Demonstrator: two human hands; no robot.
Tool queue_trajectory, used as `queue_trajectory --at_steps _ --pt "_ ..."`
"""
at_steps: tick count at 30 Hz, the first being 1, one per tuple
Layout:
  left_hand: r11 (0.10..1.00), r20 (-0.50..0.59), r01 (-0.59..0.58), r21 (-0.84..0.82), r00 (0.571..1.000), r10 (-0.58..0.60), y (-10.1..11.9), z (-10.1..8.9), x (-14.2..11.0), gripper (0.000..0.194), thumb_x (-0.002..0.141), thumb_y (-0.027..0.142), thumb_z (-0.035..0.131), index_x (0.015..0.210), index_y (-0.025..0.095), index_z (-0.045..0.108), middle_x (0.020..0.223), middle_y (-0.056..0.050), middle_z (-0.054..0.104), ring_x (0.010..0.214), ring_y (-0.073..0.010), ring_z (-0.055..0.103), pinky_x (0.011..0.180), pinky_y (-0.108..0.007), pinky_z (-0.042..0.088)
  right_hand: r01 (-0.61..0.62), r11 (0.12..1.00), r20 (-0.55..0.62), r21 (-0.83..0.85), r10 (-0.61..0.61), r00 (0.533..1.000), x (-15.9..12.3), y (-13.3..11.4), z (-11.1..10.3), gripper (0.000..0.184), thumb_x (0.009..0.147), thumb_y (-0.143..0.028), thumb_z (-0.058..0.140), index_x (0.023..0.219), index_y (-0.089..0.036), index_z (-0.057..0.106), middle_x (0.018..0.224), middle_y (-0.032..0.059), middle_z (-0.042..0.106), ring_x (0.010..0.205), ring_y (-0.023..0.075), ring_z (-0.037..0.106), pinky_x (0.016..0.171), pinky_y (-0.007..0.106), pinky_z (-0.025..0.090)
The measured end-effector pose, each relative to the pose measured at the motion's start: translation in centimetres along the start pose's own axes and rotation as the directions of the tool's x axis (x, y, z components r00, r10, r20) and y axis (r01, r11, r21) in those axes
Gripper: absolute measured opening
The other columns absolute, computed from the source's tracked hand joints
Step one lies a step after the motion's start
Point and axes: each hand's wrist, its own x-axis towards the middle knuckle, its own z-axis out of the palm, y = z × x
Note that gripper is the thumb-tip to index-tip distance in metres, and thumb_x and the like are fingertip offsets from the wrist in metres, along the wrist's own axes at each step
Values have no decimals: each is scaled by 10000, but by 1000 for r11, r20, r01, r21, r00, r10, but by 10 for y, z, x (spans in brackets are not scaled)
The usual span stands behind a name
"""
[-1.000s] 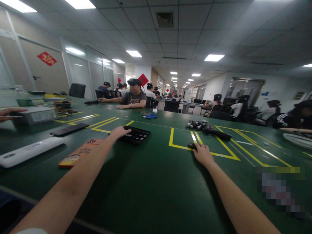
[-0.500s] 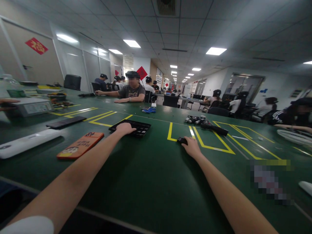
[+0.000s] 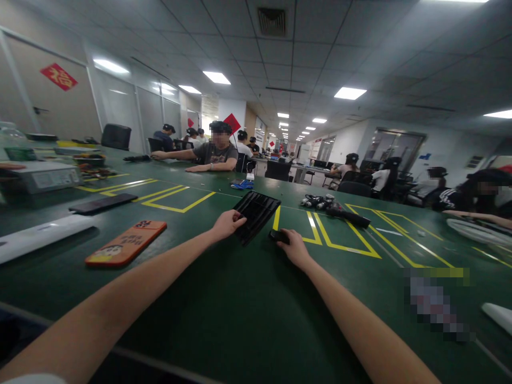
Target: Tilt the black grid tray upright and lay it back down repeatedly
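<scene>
A black compartmented tray [image 3: 258, 213] is tilted up off the green table [image 3: 248, 320]. My left hand [image 3: 228, 224] grips its left edge, thumb across the face. Close to the tray's lower right corner, my right hand [image 3: 295, 246] is closed on a small black object [image 3: 277, 236], whose kind I cannot make out. An orange phone case [image 3: 127, 244] with printed lettering lies left of my left forearm.
Left lie a black flat bar [image 3: 103, 204] and a long white device [image 3: 44, 237]; a grey box [image 3: 50, 177] stands behind them. Black cables [image 3: 320, 202] and blue gloves [image 3: 242, 184] lie farther back. Yellow tape [image 3: 352, 250] marks the table. A person [image 3: 218, 152] sits opposite.
My left hand has lifted the black tray from the table, tilted it and brought it right. My right hand has moved left toward it with the small black object.
</scene>
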Motion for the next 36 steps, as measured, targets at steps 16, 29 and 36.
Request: queue_trajectory --at_steps 16,29,36 --pt "867 31 -260 -425 953 301 34 29 -49 343 731 395 592 946 136 525 867 -77 619 779 -189 569 695 -312 444 260 894 116 366 -321 940 -7 -5 5 397 797 -261 600 1192 -241 576 1151 80 584 1116 247 511 998 438 375" --pt "773 120 109 -625 992 -43 39 20 -38 267 634 288 723 829 151 602 693 17 529 635 -120 484 567 -229 380 394 854 95 339 -448 889 -13 -22 5 456 884 -396 475 1319 -259 497 1399 51 474 1354 258 313 1133 478 208" --pt "295 90 375 -879 738 -668 19 -20 -13 173 815 -5 435 818 158 492 728 11 452 565 -65 461 549 -187 446 322 881 129 347 -385 914 -13 -15 6 402 848 -308 545 1242 -240 571 1362 62 514 1320 273 368 1126 499 206"
